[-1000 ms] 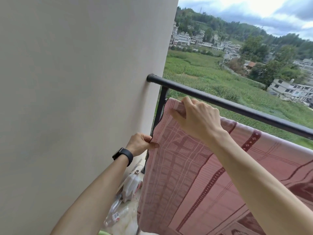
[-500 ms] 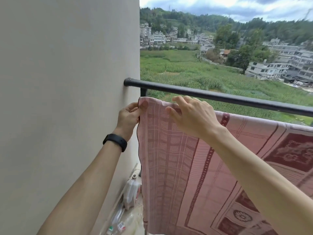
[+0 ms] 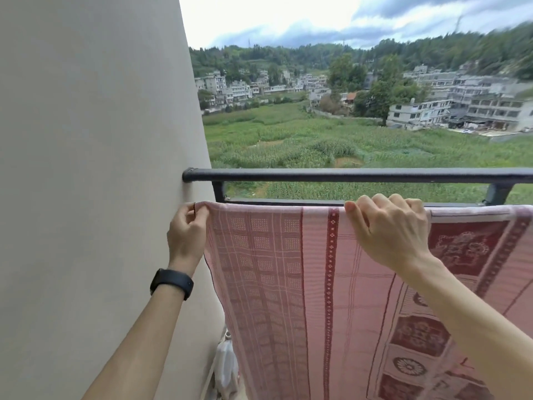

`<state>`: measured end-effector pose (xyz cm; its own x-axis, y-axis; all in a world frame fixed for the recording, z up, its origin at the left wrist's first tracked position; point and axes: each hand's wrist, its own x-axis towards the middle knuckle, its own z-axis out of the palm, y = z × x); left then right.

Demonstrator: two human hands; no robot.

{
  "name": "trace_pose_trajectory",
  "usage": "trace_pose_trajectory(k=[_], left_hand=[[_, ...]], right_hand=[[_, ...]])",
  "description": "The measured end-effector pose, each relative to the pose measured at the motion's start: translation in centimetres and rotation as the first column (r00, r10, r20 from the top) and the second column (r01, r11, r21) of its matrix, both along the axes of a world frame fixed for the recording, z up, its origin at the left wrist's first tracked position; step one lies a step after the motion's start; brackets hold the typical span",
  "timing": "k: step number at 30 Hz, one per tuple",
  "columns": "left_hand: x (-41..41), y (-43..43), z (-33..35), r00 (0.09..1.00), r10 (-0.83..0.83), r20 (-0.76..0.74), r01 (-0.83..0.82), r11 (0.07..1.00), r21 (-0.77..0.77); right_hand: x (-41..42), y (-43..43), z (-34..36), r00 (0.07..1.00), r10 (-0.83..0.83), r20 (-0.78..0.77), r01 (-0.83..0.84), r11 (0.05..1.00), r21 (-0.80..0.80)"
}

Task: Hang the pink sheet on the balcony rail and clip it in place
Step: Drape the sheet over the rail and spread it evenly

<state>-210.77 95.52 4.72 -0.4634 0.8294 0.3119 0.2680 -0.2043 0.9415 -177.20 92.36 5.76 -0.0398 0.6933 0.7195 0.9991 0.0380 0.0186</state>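
The pink sheet (image 3: 277, 278), patterned with dark red stripes and squares, hangs spread out just below the black balcony rail (image 3: 346, 175). Its top edge lies level along the lower black bar (image 3: 288, 201). My left hand (image 3: 187, 235), with a black band on the wrist, pinches the sheet's top left corner close to the wall. My right hand (image 3: 389, 229) grips the top edge further right, fingers curled over it. No clip is in view.
A plain beige wall (image 3: 86, 168) fills the left side and meets the rail's end. White plastic bottles (image 3: 226, 368) stand on the floor at the wall's foot, beside the sheet. Beyond the rail lie green fields and buildings far below.
My left hand climbed from the sheet's side edge to its top corner. My right hand slid right along the top edge. The top edge now stretches flat and level under the rail.
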Motion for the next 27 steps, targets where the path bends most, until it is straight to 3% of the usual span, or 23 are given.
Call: trace_pose_trajectory(k=[2,4,6,9,12,15,19,24,27], left_hand=[[1.1,0.0,0.2,0.937,0.259,-0.234,-0.239,0.965,0.111],[3.1,-0.4,0.3,0.801,0.394,-0.451,-0.277,0.912,0.303],[6.2,-1.0,-1.6,0.637,0.353,-0.685,-0.099,0.919,0.381],[12.0,-2.0,-2.2,0.441,0.17,-0.881,0.169,0.949,0.267],[18.9,-3.5,-2.1,0.309,0.074,-0.948,0.273,0.948,0.163],[26.1,-6.0,-2.6,0.339,0.017,-0.941,0.35,0.926,0.143],[36.5,-9.8,-4.7,0.362,-0.065,-0.93,0.496,0.858,0.133],[50.7,-14.1,-8.4,0.218,-0.278,-0.935,0.598,0.796,-0.097],[59.5,-16.5,-10.8,0.092,-0.413,-0.906,0.652,0.713,-0.259]], right_hand=[[-0.5,0.7,0.0,1.0,0.007,-0.018,-0.007,1.0,-0.004],[-0.4,1.2,-0.2,0.998,0.042,-0.052,-0.042,0.999,-0.007],[-0.1,1.0,-2.4,0.991,0.119,-0.056,-0.119,0.993,0.008],[1.8,-0.7,-4.5,0.972,0.231,-0.051,-0.231,0.973,0.018],[5.7,-4.0,-5.6,0.969,0.236,-0.071,-0.234,0.972,0.029],[11.9,-8.5,-7.0,0.965,0.204,-0.162,-0.202,0.979,0.033],[22.9,-15.6,-9.4,0.962,0.036,-0.272,-0.05,0.998,-0.045],[35.8,-24.5,-12.2,0.925,-0.2,-0.323,0.156,0.975,-0.157],[42.4,-29.5,-13.7,0.879,-0.33,-0.345,0.273,0.94,-0.204]])
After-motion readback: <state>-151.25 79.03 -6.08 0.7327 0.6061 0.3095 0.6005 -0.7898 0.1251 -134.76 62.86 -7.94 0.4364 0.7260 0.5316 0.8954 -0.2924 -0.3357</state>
